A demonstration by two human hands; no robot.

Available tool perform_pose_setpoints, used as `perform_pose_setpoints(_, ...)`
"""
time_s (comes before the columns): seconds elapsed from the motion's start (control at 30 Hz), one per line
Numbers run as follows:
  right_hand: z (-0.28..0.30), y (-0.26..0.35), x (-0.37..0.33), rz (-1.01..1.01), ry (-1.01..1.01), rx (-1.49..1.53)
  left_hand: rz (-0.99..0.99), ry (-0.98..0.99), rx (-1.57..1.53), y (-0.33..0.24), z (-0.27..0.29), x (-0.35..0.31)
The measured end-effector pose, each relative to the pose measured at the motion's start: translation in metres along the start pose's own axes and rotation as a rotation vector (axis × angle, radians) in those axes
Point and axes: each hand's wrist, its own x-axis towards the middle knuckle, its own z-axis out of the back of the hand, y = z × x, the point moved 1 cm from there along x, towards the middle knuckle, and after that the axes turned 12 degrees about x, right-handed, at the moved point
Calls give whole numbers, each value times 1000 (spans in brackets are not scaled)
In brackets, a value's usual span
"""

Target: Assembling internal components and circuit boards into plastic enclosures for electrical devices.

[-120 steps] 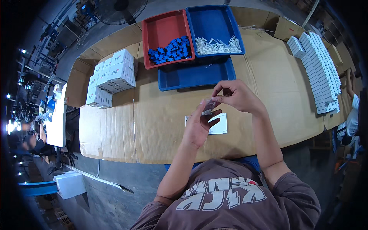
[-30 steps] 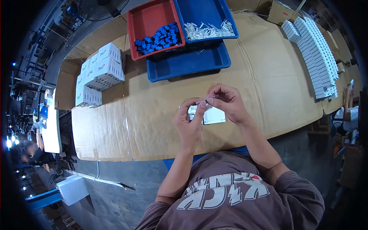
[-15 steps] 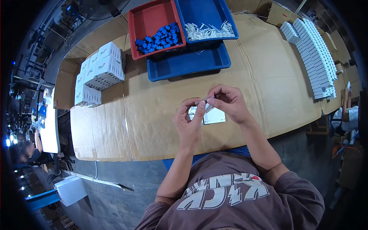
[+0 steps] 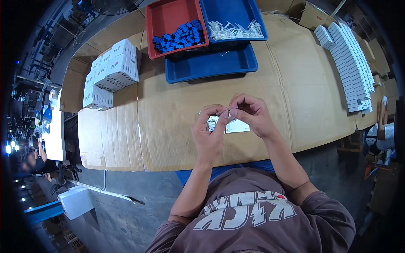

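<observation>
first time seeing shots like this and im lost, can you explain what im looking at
No machine here: a fisheye camera on a person's head looks down, bending edges. The left hand and right hand pinch a small thin piece, too small to identify. Under them, a flat white item lies on the cardboard-covered table. Beyond are a red tray of blue pieces, a blue tray of white pieces and a nearer blue tray; white boxes stand left, a long white stack right.

Head-worn fisheye view, looking down, brown cardboard-covered bench [image 4: 168,126] across mid-frame, wearer's brownish-grey printed shirt [image 4: 253,232] nearest, lower centre
</observation>
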Motion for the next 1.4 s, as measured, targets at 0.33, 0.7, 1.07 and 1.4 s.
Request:
perform_pose_setpoints(0.33,5,16,-3,109,47,95,118,96,-239,-1,-4,-5)
perform_pose_setpoints(0.7,7,13,-10,112,7,-85,181,-31,-71,-8,9,-5)
perform_pose_setpoints(1.07,-2,3,-9,189,-18,-54,118,8,-188,-8,14,-7)
perform_pose_setpoints(1.4,3,-4,-7,198,23,-119,536,201,-386,23,31,-10)
